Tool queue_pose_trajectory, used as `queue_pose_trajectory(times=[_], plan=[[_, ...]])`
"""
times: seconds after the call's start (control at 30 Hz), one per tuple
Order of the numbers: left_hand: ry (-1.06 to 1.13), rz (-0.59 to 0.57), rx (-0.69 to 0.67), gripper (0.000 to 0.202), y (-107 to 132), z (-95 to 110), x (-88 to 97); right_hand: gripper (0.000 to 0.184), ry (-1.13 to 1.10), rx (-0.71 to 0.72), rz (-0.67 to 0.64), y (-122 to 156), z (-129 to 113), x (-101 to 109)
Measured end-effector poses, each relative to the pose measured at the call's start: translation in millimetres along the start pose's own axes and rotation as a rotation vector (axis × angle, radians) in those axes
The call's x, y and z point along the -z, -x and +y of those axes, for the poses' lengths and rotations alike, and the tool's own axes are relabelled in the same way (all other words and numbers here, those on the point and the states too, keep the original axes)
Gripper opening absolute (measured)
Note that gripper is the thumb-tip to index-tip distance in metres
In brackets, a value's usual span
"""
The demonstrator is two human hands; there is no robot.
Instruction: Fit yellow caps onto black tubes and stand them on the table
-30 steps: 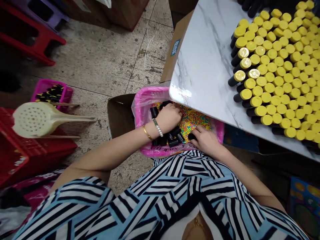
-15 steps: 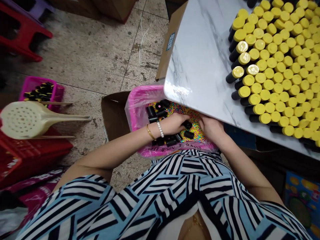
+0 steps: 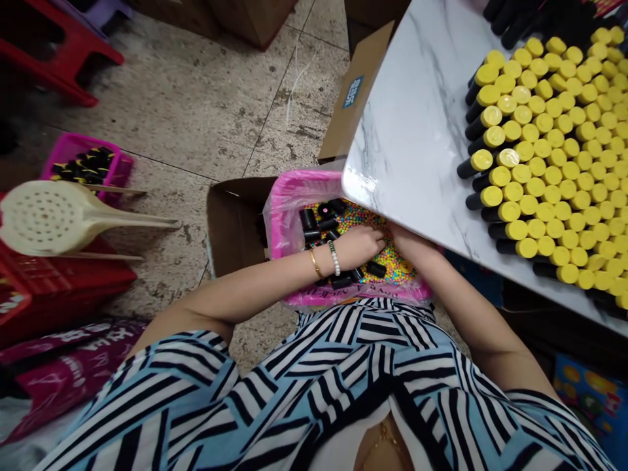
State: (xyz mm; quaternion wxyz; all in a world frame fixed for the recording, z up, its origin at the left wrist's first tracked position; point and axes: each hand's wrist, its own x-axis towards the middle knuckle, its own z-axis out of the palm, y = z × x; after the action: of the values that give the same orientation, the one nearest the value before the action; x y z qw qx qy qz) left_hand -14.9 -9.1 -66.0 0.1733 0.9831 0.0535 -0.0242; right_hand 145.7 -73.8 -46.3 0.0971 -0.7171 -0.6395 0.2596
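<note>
A pink basket (image 3: 294,196) lined with clear plastic sits below the table's corner, filled with small multicoloured beads (image 3: 392,258) and several short black tubes (image 3: 314,219). My left hand (image 3: 360,243), with a gold bangle and a pearl bracelet on its wrist, reaches into the beads with fingers curled. My right hand (image 3: 409,239) is in the same basket, mostly hidden under the marble table's edge; its fingers do not show. On the marble table (image 3: 407,131) stand rows of black tubes with yellow caps (image 3: 554,157).
A brown carton (image 3: 233,222) holds the pink basket. To the left are a cream perforated scoop (image 3: 53,219) on a red crate (image 3: 59,281), a second pink basket of black tubes (image 3: 86,163), and a red stool (image 3: 53,59) on the tiled floor.
My right hand has moved from the basket's near edge up under the table's edge. My left hand shifted right across the beads, toward the right hand.
</note>
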Motion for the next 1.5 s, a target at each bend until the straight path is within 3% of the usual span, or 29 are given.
queue_pose_trajectory(times=[0.23, 0.37, 0.5, 0.63, 0.8, 0.9, 1.0, 1.13, 1.33, 1.43, 1.5], plan=[[0.516, -0.031, 0.07, 0.036, 12.2, -5.6, 7.8, 0.025, 0.075, -0.04, 0.084, 48.6, 17.6, -1.6], [0.644, -0.014, 0.111, 0.037, 19.3, -8.6, 8.9, 0.024, -0.04, -0.14, 0.235, 80.5, 23.5, -8.3], [0.675, 0.148, 0.022, 0.038, 20.5, -0.6, 13.1, 0.027, -0.566, -0.203, 0.286, 108.1, 3.0, 3.6], [0.591, 0.404, -0.122, 0.035, 20.0, 16.4, 37.9, 0.022, -1.07, -0.171, 0.233, 123.0, -24.5, 31.0], [0.398, 0.569, -0.132, 0.034, 5.4, 20.1, 74.3, 0.015, -1.273, -0.18, 0.425, 93.5, -31.8, 58.6], [0.417, 0.621, -0.076, 0.027, -6.7, 10.7, 83.9, 0.017, -1.239, -0.215, 0.506, 68.3, -30.9, 66.3], [0.444, 0.648, -0.065, 0.026, -16.2, -0.3, 87.8, 0.02, -1.216, -0.253, 0.5, 53.0, -31.4, 69.7], [0.491, 0.596, -0.075, 0.025, -26.6, -11.4, 92.0, 0.021, -1.224, -0.276, 0.508, 39.7, -30.9, 71.7], [0.637, 0.573, 0.03, 0.023, -27.9, -13.2, 103.2, 0.026, -1.2, -0.288, 0.452, 29.0, -28.4, 74.0], [0.946, 0.441, 0.089, 0.017, -25.7, -10.2, 108.7, 0.027, -1.215, -0.269, 0.407, 29.5, -27.7, 75.5], [1.196, 0.331, 0.137, 0.023, -27.5, -7.3, 107.9, 0.027, -1.23, -0.262, 0.383, 29.8, -27.4, 76.0]])
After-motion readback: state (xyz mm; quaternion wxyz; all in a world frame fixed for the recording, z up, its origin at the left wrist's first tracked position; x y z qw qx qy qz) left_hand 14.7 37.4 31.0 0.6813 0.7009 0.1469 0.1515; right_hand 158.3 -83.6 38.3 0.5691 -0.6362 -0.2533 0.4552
